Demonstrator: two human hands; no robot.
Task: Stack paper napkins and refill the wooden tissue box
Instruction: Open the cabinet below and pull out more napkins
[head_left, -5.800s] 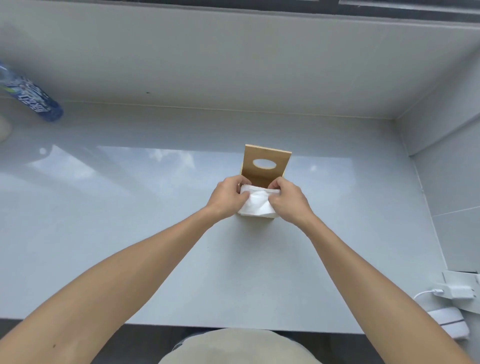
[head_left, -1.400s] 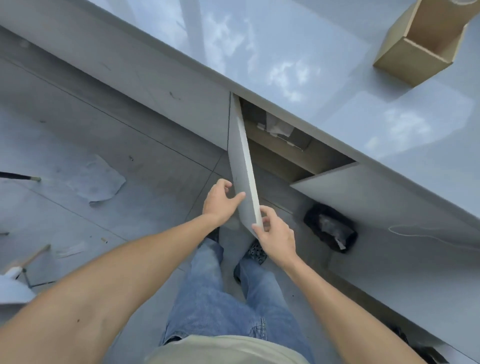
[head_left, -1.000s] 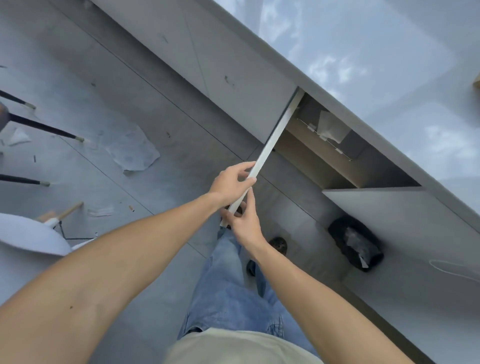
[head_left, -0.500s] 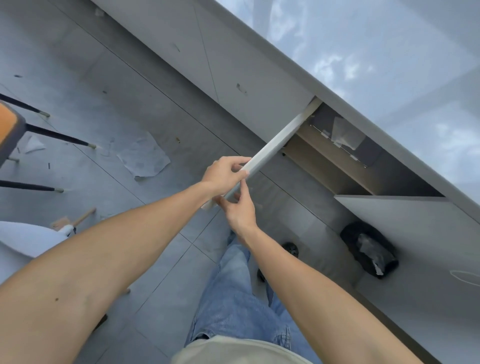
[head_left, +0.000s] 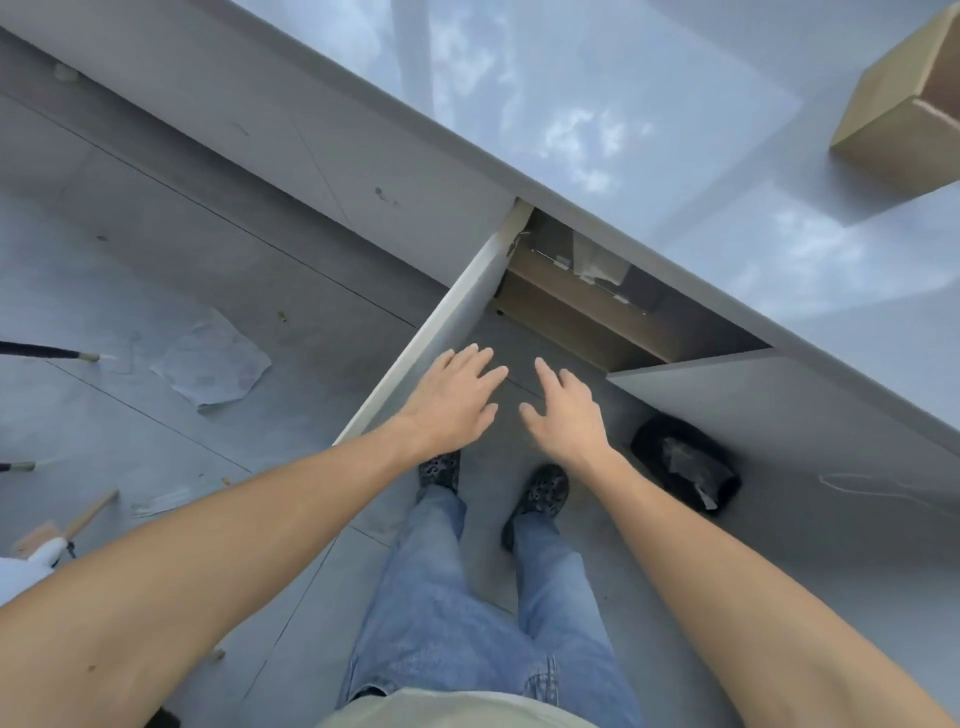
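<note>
While the glossy grey counter (head_left: 649, 104) fills the upper frame, two cabinet doors (head_left: 447, 322) stand open below it, exposing a shelf with a dark pack of white napkins (head_left: 597, 262). At the counter's far right edge sits the wooden tissue box (head_left: 904, 109). Between the doors, the left hand (head_left: 454, 402) and right hand (head_left: 569, 415) reach forward, fingers spread and empty.

At the frame's upper right, the tan wooden tissue box (head_left: 904, 98) sits on a glossy pale grey surface (head_left: 649, 104) mirroring white clouds. Lower centre: faded blue jeans (head_left: 467, 613), black-and-grey speckled shoes (head_left: 540, 491). The floor (head_left: 130, 426) is grey tile.
</note>
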